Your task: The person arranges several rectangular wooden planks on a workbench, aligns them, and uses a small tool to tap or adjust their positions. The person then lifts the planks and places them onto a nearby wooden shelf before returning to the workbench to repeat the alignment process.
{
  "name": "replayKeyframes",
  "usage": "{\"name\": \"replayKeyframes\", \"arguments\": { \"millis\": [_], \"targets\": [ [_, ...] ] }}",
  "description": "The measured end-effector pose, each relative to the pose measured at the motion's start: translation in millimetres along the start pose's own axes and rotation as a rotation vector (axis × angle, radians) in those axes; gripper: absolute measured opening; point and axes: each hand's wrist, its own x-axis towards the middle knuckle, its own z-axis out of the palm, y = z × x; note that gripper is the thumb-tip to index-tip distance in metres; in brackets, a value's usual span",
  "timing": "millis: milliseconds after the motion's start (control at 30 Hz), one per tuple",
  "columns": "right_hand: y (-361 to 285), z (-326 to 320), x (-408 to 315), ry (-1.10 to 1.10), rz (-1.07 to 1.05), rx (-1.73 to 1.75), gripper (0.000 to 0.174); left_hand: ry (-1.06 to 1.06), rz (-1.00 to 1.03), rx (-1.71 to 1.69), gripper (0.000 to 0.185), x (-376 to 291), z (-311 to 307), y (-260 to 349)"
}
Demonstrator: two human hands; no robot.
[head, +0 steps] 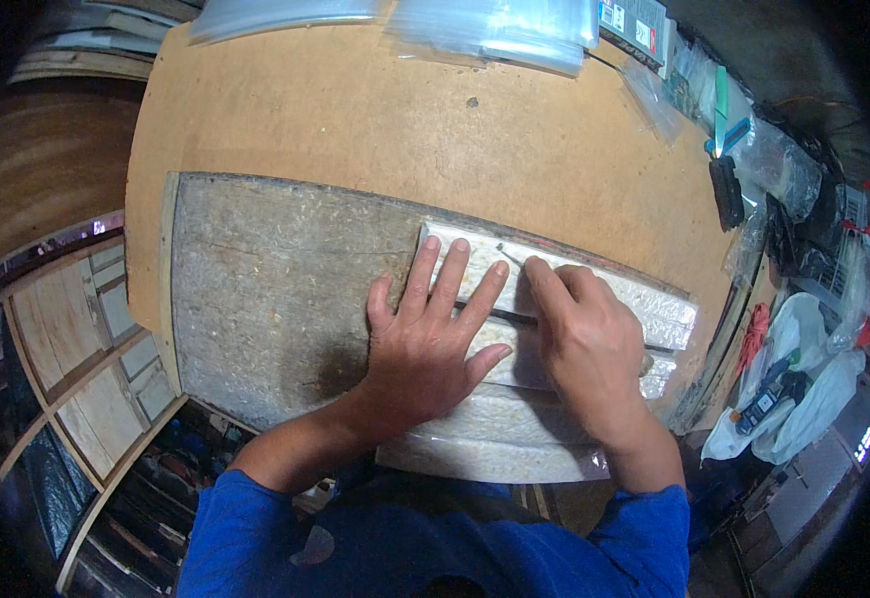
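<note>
Flat white slabs in clear plastic wrap, their material unclear, lie in rows on a worn grey board [270, 276]. On the top wrapped slab [652, 306], my left hand [427, 329] rests flat with its fingers spread. Just right of it, my right hand [592, 329] grips a thin pointed metal tool [511, 258], its tip touching or just above the slab near a small dark spot. Most of the tool is hidden in my fingers. Below, another wrapped slab [494, 462] reaches the board's near edge.
Stacked clear plastic sleeves [494, 30] lie along the table's far edge. To the right are green-handled scissors [720, 105], a black object [726, 193], a printed box [637, 30] and plastic bags [801, 389]. A wooden strip [169, 276] borders the board's left side.
</note>
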Motion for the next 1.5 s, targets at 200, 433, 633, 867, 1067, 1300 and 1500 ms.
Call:
{"name": "replayKeyframes", "arguments": {
  "millis": [200, 433, 633, 867, 1067, 1300, 1500],
  "targets": [
    [-2, 3, 2, 0.024, 0.045, 0.025, 0.039, 0.015, 0.012, 0.046, 0.085, -1, 3, -1],
    [-2, 12, 2, 0.107, 0.077, 0.043, 0.038, -0.024, 0.024, 0.039, 0.087, -2, 4, -2],
    [-1, 13, 2, 0.116, 0.073, 0.040, 0.037, -0.021, 0.027, 0.010, 0.089, -2, 3, -4],
    [0, 12, 0, 0.123, 0.005, 0.009, 0.041, 0.002, 0.002, 0.003, 0.097, -3, 4, -5],
    [2, 13, 3, 0.164, -0.038, -0.040, 0.044, 0.017, -0.012, -0.004, 0.097, 6, 6, -3],
    [0, 15, 7, 0.182, -0.065, -0.128, 0.046, 0.045, 0.001, 0.033, 0.091, 10, 4, -2],
    [8, 24, 17, 0.243, -0.134, -0.066, 0.039, 0.023, -0.005, -0.007, 0.093, 10, 5, -3]
  ]
}}
